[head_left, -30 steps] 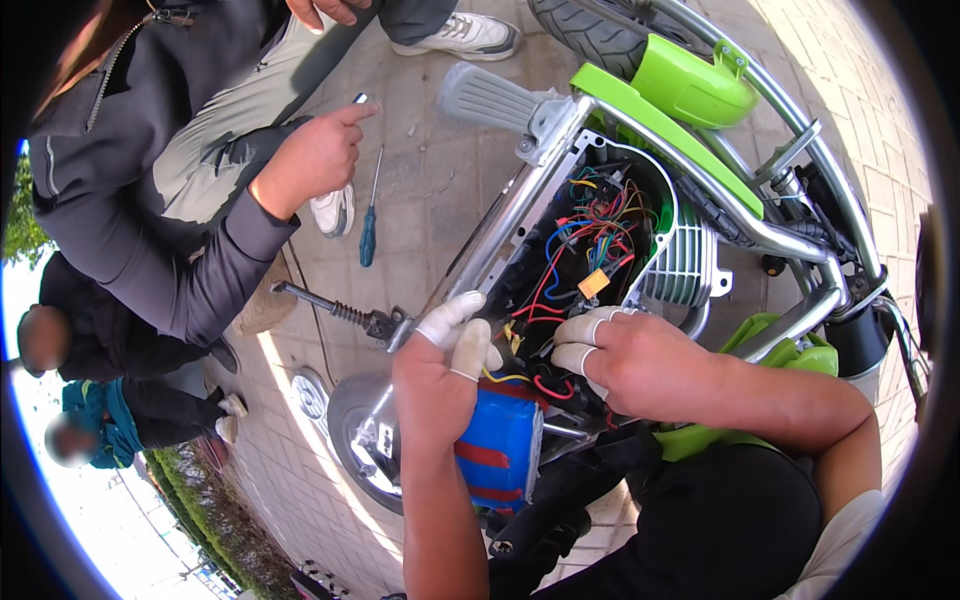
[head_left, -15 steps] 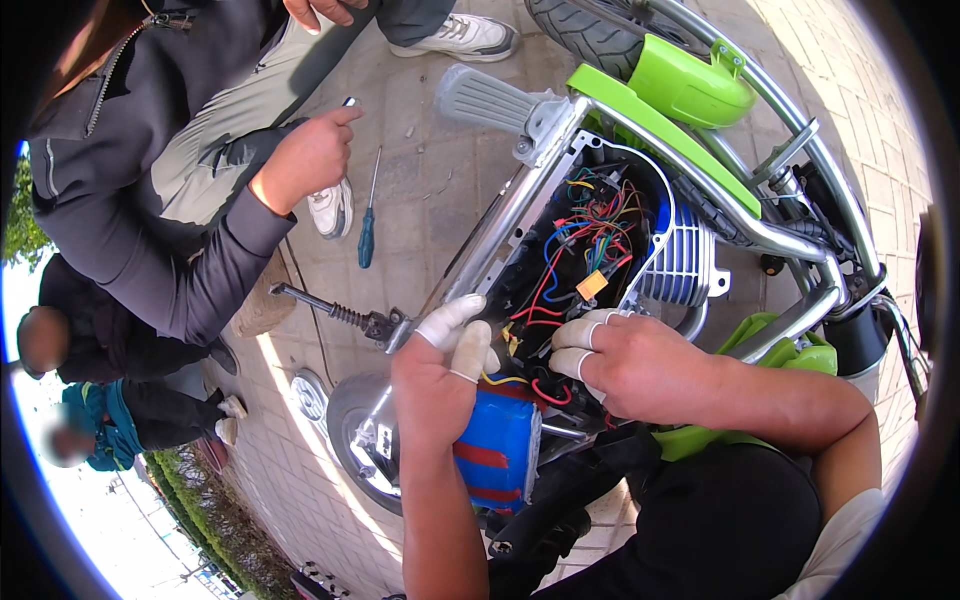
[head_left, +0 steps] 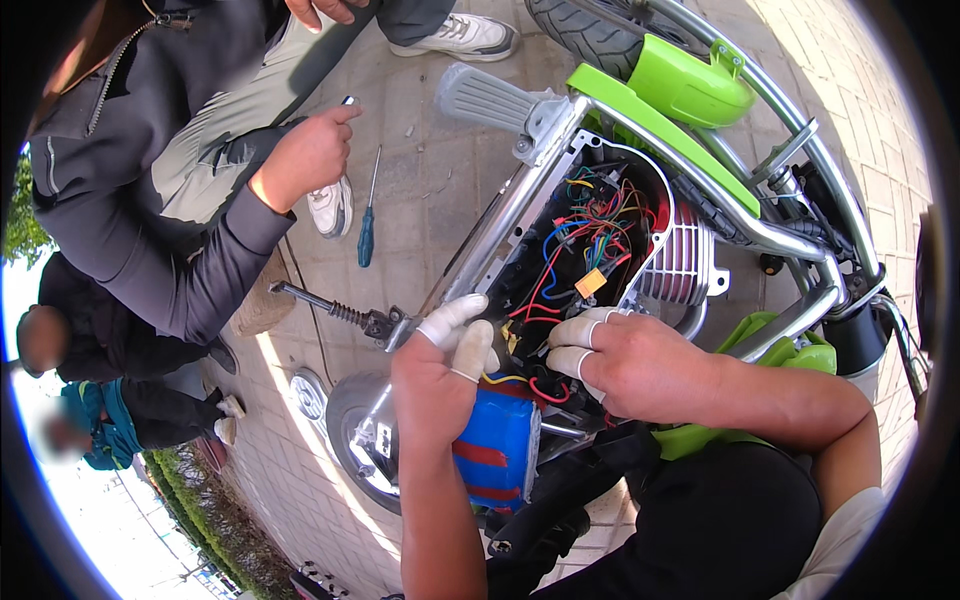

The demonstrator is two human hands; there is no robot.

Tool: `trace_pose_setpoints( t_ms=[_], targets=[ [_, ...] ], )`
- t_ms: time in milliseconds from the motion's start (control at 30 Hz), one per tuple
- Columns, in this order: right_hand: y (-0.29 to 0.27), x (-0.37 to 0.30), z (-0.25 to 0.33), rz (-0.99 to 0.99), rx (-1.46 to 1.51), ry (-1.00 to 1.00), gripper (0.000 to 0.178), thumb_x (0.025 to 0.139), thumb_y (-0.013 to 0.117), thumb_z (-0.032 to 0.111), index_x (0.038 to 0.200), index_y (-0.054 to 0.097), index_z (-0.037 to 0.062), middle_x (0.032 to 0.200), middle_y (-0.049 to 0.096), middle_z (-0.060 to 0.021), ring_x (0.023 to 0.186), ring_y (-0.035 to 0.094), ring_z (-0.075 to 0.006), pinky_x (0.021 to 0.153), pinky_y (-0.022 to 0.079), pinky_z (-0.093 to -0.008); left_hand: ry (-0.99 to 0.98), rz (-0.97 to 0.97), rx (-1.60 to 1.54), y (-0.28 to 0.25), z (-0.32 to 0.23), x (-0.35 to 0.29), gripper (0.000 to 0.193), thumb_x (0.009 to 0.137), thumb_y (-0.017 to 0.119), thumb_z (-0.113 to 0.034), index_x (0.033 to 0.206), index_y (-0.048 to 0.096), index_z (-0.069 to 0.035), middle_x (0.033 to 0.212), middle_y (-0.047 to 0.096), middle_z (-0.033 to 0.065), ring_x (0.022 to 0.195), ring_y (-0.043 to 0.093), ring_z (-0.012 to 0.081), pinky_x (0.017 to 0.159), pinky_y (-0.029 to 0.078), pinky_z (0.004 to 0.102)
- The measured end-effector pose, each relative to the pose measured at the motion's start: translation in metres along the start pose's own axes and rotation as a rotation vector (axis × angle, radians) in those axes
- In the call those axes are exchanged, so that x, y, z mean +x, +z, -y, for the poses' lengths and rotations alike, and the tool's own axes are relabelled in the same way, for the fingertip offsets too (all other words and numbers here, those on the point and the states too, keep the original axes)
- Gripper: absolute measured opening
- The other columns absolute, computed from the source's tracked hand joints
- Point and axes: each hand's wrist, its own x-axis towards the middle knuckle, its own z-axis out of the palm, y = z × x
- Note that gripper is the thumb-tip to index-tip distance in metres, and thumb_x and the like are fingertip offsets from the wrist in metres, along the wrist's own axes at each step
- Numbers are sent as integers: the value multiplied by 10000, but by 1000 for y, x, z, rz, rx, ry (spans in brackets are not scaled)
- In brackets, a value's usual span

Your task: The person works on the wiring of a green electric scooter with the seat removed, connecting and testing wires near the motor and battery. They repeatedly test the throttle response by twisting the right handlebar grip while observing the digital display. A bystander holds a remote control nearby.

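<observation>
White finger cots cover several fingertips of my left hand (head_left: 440, 375) and my right hand (head_left: 640, 365). Both hands are closed at the lower end of an open black compartment (head_left: 530, 245) in a green and silver motorbike frame. What their fingertips grip there is hidden. Between them run red wires (head_left: 540, 320) and a small yellow piece (head_left: 511, 338). A yellow connector (head_left: 592, 281) lies above my right fingers, below a tangle of coloured wires (head_left: 605, 215). Under my left hand sits a blue-wrapped battery pack (head_left: 510, 425) with red strips. The finned cover (head_left: 680, 255) glows red.
A person (head_left: 310, 155) crouches at the left, one hand pointing toward the bike. A screwdriver (head_left: 367, 225) with a teal handle and a shock absorber (head_left: 335, 308) lie on the paving. Silver frame tubes (head_left: 800, 235) curve along the right. Two people stand far left.
The light at the finned cover has turned from blue to red. My right fingers have shifted very slightly left; the rest looks the same.
</observation>
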Motion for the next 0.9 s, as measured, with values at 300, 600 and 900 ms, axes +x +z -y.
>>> trace_pose_setpoints(
  t_ms=[300, 600, 900],
  targets=[
    [1, 0, -1, -22, 9, -18, 295, 747, 616, 67, 1034, 636, 1, 1111, 632, -155, 894, 659, -303, 813, 537, -378, 13, 7, 41, 0, 0, 0, 247, 932, 636, -21, 1178, 657, -3, 785, 660, 6, 679, 572, 47, 628, 450, 202],
    [3, 0, -2, -34, 9, -25, 284, 759, 610, 78, 1031, 638, -1, 1103, 633, -155, 880, 658, -307, 800, 539, -382, -1, 9, 15, 0, -1, 0, 244, 932, 627, -3, 1175, 647, 14, 824, 662, 10, 683, 577, 53, 633, 451, 202],
    [4, 0, -2, -30, 13, -23, 269, 761, 607, 78, 1017, 637, -1, 1094, 634, -157, 868, 656, -307, 795, 538, -385, 11, 5, 42, 0, -2, 0, 239, 932, 630, -9, 1169, 651, 14, 795, 657, 6, 673, 576, 52, 626, 449, 201]
  ],
)
